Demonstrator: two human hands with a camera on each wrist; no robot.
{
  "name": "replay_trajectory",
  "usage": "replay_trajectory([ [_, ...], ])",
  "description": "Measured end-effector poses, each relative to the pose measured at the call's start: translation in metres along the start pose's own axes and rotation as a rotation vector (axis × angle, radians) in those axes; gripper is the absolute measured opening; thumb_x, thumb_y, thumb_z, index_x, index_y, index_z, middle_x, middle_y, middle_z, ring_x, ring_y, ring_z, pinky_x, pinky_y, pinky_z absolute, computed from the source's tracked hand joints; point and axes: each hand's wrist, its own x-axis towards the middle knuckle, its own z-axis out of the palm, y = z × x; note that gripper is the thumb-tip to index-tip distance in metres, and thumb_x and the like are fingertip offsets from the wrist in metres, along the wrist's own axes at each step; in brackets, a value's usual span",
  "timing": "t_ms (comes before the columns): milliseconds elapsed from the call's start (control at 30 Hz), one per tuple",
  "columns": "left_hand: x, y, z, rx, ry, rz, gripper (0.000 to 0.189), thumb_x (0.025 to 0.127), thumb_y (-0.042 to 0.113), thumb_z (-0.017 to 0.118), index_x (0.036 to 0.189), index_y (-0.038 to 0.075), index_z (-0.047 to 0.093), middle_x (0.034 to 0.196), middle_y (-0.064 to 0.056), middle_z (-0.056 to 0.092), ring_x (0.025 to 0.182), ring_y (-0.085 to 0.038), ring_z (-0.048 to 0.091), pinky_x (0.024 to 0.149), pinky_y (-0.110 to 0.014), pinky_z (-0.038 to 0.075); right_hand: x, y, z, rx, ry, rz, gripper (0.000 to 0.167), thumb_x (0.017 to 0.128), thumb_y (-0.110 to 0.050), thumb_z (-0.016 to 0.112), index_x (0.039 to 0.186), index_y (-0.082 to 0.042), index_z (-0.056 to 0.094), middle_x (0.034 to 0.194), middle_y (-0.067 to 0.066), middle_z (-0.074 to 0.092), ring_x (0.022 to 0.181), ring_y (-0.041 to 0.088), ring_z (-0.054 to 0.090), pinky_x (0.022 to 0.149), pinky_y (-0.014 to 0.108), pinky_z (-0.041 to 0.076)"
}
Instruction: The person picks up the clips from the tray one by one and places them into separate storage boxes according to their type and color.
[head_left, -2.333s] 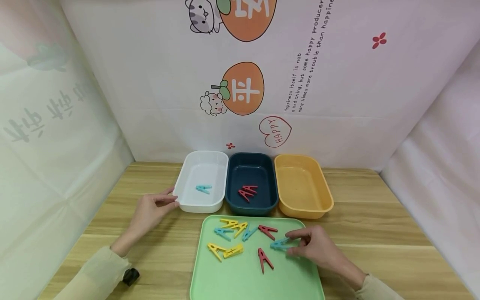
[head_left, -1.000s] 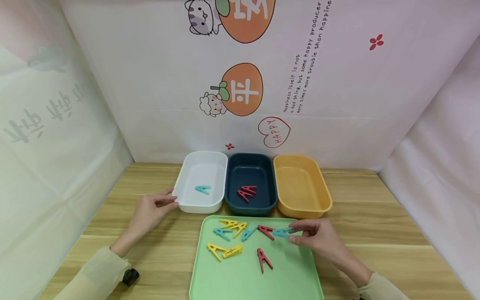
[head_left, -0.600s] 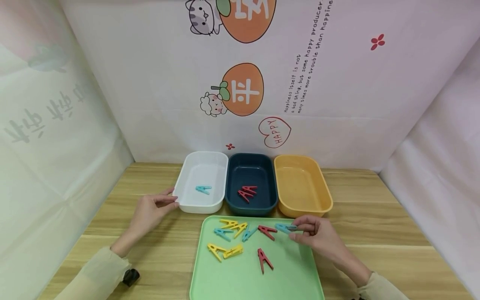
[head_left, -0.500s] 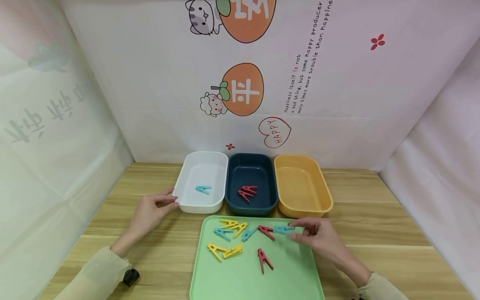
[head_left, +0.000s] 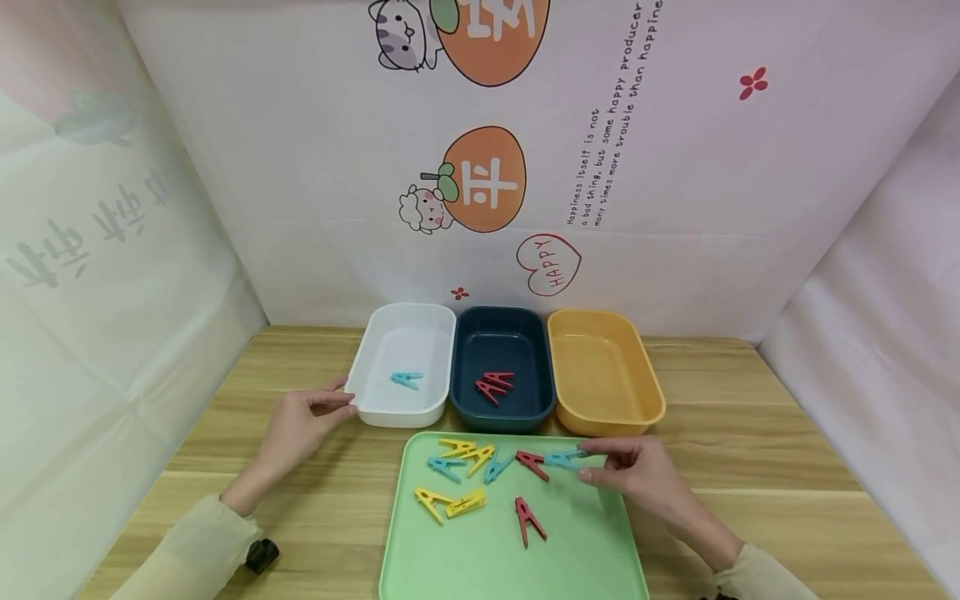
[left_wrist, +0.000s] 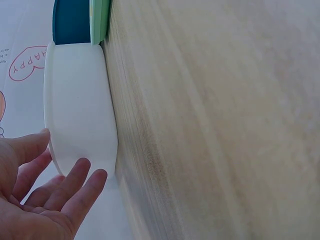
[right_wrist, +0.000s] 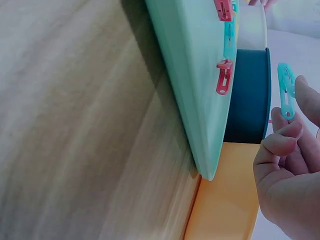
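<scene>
My right hand (head_left: 637, 475) pinches a light blue clothespin (right_wrist: 286, 90) between thumb and fingertips. In the right wrist view that clothespin is raised off the green tray (head_left: 570, 550). Close by on the tray lies a red clothespin (head_left: 532, 464), with a second red clothespin (head_left: 528, 521) nearer the front. Several yellow clothespins (head_left: 467, 501) and two more blue clothespins (head_left: 447, 468) are at the tray's left. My left hand (head_left: 300, 425) touches the near left side of the white bin (left_wrist: 80, 95) with loosely extended fingers. One blue clothespin (head_left: 407, 380) lies inside that bin.
Beside the white bin stand a dark blue bin (head_left: 504, 333), holding two red clothespins (head_left: 495, 383), and a yellow bin (head_left: 603, 350). All three bins line up behind the tray on the wooden table (head_left: 712, 417). A printed white cloth (head_left: 337, 208) hangs behind them.
My right hand has lifted the blue clothespin from the tray's right part and carried it slightly toward the bins. The left hand stays at the white bin.
</scene>
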Motion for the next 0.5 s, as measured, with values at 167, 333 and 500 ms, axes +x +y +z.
replay_trajectory([
  [167, 0.0, 0.0, 0.0, -0.012, 0.001, 0.001, 0.02, 0.09, 0.004, 0.084, 0.107, -0.006, 0.08, 0.133, -0.021, 0.068, 0.112, -0.036, 0.072, 0.081, -0.013, 0.053, 0.005, -0.005, 0.001, 0.01, 0.014, 0.009, 0.032, 0.085, -0.002, 0.088, 0.114, 0.005, 0.078, 0.069, 0.004, 0.061, 0.06, 0.01, 0.05, 0.053, 0.022, 0.038],
  [333, -0.001, 0.0, 0.0, -0.012, 0.001, 0.001, 0.02, 0.091, 0.004, 0.084, 0.107, -0.006, 0.08, 0.133, -0.022, 0.067, 0.111, -0.036, 0.073, 0.08, -0.011, 0.052, 0.012, -0.015, 0.003, -0.003, 0.022, 0.066, 0.036, 0.086, -0.008, 0.089, 0.118, 0.004, 0.078, 0.077, 0.008, 0.065, 0.067, 0.015, 0.053, 0.057, 0.024, 0.042],
  [500, -0.001, 0.001, 0.0, -0.005, 0.002, -0.001, 0.02, 0.091, 0.005, 0.084, 0.107, -0.005, 0.08, 0.134, -0.021, 0.068, 0.109, -0.035, 0.073, 0.08, -0.011, 0.052, 0.021, -0.025, 0.005, -0.006, 0.033, 0.092, 0.039, 0.086, -0.013, 0.089, 0.12, 0.002, 0.077, 0.081, 0.009, 0.068, 0.072, 0.017, 0.054, 0.06, 0.025, 0.044],
])
